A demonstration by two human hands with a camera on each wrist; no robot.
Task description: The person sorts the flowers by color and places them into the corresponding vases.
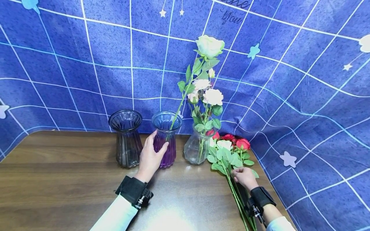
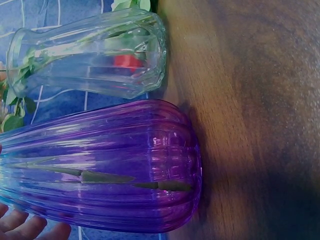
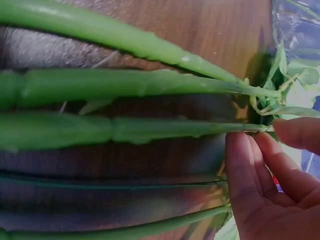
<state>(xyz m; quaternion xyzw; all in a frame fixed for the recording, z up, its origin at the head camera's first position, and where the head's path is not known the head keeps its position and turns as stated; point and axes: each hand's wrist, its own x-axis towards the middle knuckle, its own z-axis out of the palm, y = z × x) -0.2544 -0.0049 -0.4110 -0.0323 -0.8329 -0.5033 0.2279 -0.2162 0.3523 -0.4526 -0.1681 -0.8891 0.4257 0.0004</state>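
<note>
A ribbed glass vase [image 1: 170, 150], blue at the top and purple below, stands upright on the table. My left hand [image 1: 150, 156] grips its side, thumb in front and fingers at the left. One tall white rose [image 1: 210, 46] leans right out of this vase; its stem end shows through the purple glass [image 2: 125, 150] in the left wrist view. At the right, my right hand [image 1: 245, 177] pinches a green stem [image 3: 175, 129] between thumb and fingers, just below the leaves. That stem belongs to a pile of red and white flowers [image 1: 224, 145] lying on the table.
A clear glass vase [image 1: 190, 152] with pale pink flowers [image 1: 213, 97] stands between the purple vase and the pile. Left of my left hand is a dark grey glass vase [image 1: 122, 147]. Blue patterned cloth [image 1: 110, 80] hangs behind the wooden table [image 1: 72, 179] and along its right side.
</note>
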